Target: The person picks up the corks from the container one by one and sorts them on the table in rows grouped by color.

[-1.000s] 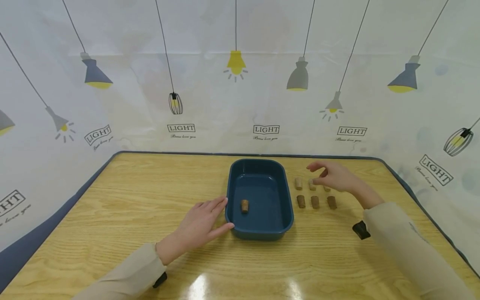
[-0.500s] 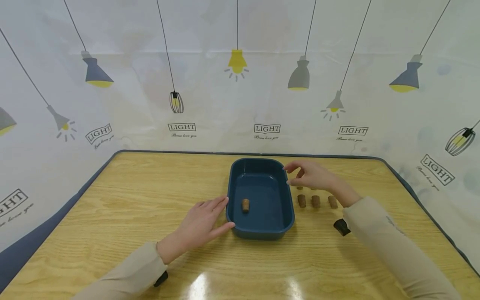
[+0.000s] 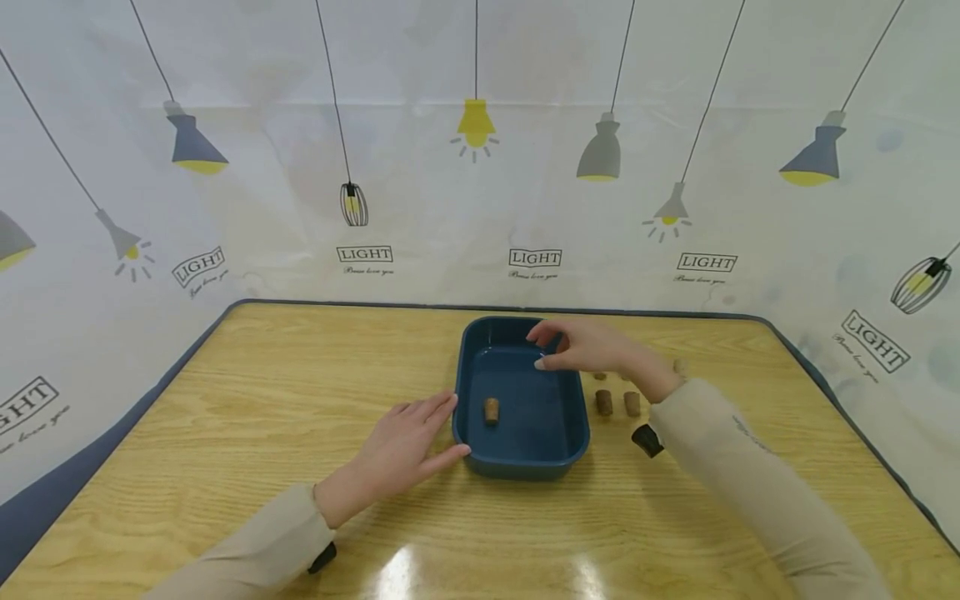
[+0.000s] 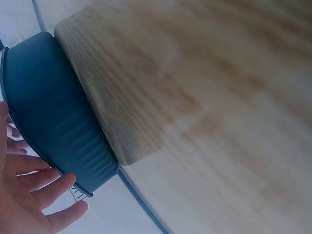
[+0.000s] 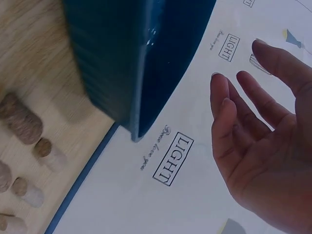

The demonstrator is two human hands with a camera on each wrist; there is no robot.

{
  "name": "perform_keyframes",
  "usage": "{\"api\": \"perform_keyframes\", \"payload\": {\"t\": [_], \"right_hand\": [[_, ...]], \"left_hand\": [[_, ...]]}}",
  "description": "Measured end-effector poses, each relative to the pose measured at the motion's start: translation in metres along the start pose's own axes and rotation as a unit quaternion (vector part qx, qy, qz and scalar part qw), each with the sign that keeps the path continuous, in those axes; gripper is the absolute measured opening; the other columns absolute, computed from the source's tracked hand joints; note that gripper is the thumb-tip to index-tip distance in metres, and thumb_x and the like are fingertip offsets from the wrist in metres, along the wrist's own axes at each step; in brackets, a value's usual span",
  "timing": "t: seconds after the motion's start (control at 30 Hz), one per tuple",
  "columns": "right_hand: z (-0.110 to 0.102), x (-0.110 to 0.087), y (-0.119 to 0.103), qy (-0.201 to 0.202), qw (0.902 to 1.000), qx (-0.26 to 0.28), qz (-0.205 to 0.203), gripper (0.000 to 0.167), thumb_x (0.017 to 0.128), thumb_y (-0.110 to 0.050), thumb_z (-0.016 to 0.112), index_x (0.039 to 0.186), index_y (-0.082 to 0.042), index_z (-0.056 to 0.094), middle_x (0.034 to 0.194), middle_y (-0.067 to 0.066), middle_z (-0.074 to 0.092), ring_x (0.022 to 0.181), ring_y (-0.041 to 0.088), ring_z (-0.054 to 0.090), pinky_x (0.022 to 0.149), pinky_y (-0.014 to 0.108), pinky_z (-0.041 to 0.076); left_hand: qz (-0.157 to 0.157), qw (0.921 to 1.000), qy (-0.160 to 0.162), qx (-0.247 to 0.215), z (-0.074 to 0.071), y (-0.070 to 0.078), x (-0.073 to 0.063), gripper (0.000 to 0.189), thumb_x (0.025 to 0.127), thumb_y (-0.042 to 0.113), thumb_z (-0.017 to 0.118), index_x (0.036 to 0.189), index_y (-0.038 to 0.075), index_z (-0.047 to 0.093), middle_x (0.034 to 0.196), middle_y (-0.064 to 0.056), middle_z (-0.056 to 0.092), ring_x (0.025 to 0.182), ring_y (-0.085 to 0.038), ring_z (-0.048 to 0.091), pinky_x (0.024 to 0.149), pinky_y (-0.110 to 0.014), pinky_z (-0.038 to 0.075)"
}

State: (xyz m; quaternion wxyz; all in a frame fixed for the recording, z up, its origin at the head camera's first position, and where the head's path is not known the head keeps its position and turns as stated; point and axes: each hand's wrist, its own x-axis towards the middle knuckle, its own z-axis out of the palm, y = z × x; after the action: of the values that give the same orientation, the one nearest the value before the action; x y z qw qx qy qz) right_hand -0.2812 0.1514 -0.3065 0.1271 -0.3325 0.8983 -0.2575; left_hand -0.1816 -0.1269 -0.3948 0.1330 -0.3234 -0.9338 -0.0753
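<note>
A deep blue rectangular basin (image 3: pixel 517 469) stands on the wooden table. One brown cork (image 3: pixel 491 411) sits inside it, toward the near left. My left hand (image 3: pixel 393 450) rests against the basin's left rim with fingers extended; the left wrist view has the fingertips along that rim. Over the basin's right side, my right hand (image 3: pixel 588 346) hovers with thumb and fingers apart. In the right wrist view, nothing shows between those fingers. Right of the basin stand several corks (image 3: pixel 603 402), the back ones paler and partly hidden by the right hand and sleeve.
The wooden table (image 3: pixel 300 358) ends at a dark blue edge, with a pale lamp-printed backdrop (image 3: pixel 435 208) rising behind and at both sides. Beneath the right sleeve hangs a black wrist device (image 3: pixel 647 440), and another (image 3: pixel 322 558) is under the left sleeve.
My right hand has moved left from above the corks, past the basin's right rim, to over the basin, its fingers still apart. The left hand and the cork inside keep their places.
</note>
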Motion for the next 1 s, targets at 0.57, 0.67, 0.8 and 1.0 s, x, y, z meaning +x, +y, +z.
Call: {"api": "perform_keyframes", "payload": {"t": [0.57,0.67,0.8,1.0], "right_hand": [[0.0,0.036,-0.028,-0.018,0.9994,-0.026,-0.012,0.041,0.083,-0.024,0.062,0.118,-0.006,0.053,0.108,0.011,0.055,0.093,0.023,0.054,0.074,0.033,0.045],[0.002,0.042,-0.029,-0.018,0.9996,-0.02,0.0,0.04,0.083,-0.025,0.063,0.118,-0.007,0.053,0.109,0.011,0.056,0.092,0.022,0.054,0.072,0.032,0.045],[0.007,0.053,-0.029,-0.035,0.9991,0.012,0.022,0.043,0.082,-0.025,0.064,0.119,-0.006,0.053,0.111,0.012,0.055,0.088,0.02,0.054,0.07,0.035,0.046],[0.018,0.065,-0.024,-0.085,0.9915,0.084,0.051,0.047,0.082,-0.025,0.064,0.123,-0.007,0.05,0.116,0.01,0.052,0.092,0.02,0.053,0.069,0.035,0.047]], "left_hand": [[-0.003,1.0,-0.008,0.003,-0.002,0.001,0.002,0.07,0.087,0.057,0.037,0.13,0.001,0.043,0.131,-0.012,0.041,0.114,-0.024,0.043,0.088,-0.043,0.038],[-0.002,1.0,-0.008,0.003,-0.002,0.001,0.001,0.07,0.087,0.056,0.037,0.13,0.001,0.043,0.131,-0.012,0.041,0.114,-0.024,0.044,0.088,-0.043,0.038],[-0.002,1.0,-0.007,-0.002,-0.003,0.001,0.001,0.069,0.088,0.055,0.038,0.13,0.001,0.043,0.131,-0.012,0.041,0.114,-0.023,0.044,0.088,-0.043,0.038],[-0.002,1.0,-0.007,0.004,-0.003,0.001,0.001,0.07,0.087,0.056,0.037,0.131,0.002,0.043,0.131,-0.011,0.041,0.113,-0.023,0.045,0.087,-0.042,0.039]]}}
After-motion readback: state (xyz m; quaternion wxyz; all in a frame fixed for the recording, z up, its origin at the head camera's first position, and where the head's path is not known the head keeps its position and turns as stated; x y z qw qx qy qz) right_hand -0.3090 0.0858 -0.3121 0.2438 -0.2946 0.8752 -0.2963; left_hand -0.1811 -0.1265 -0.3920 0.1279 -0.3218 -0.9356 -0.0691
